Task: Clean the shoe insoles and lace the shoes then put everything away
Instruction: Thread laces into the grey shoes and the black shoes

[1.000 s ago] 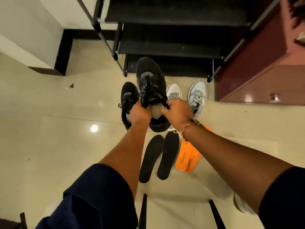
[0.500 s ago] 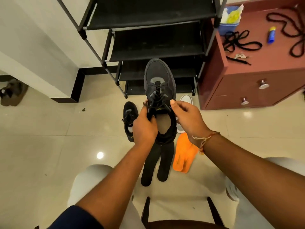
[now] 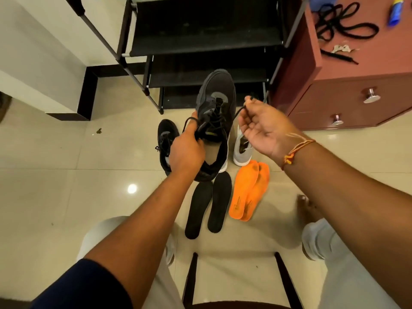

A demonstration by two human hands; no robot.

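A black sneaker (image 3: 217,101) hangs in the air, toe pointing away from me. My left hand (image 3: 186,150) grips its left side and a loop of its lace. My right hand (image 3: 262,128) pinches the other end of the black lace (image 3: 238,111) and holds it out to the right. The second black sneaker (image 3: 165,139) lies on the floor to the left. A grey sneaker (image 3: 242,150) stands on the floor, partly hidden. Two black insoles (image 3: 209,205) and two stacked orange insoles (image 3: 249,190) lie on the floor below the shoes.
A black shoe rack (image 3: 200,43) stands straight ahead. To the right is a red-brown cabinet (image 3: 347,94) with loose black laces (image 3: 343,25) and a blue bottle (image 3: 395,11) on top. A chair frame (image 3: 192,279) is between my knees. My bare foot (image 3: 306,207) rests at the right.
My right hand has let go of the shoe's tongue and drawn a lace end out to the right. The left hand keeps holding the shoe. The view has tilted down slightly.
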